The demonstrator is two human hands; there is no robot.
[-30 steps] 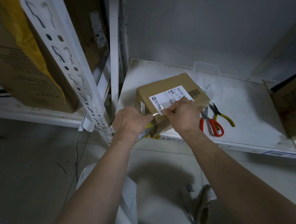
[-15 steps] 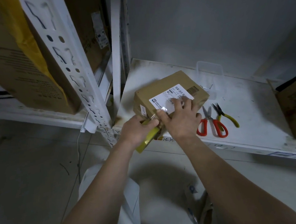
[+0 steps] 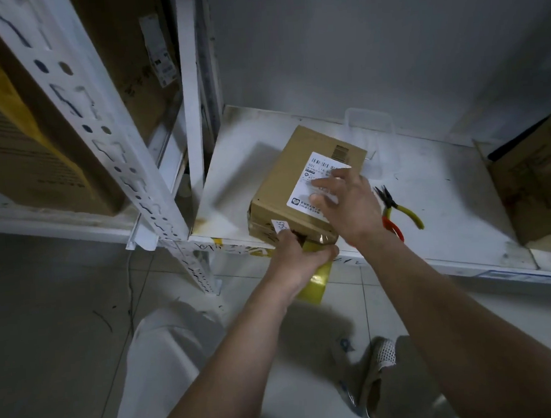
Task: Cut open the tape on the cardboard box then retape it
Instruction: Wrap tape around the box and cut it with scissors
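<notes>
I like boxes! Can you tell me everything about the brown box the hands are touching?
The box is small, brown cardboard, shut, lying flat near the front edge of a white shelf. A white label with a barcode is stuck on top, and a smaller white sticker is on its near side. The right hand rests spread on top, over the label. The left hand grips yellow tape at the box's near edge.
</notes>
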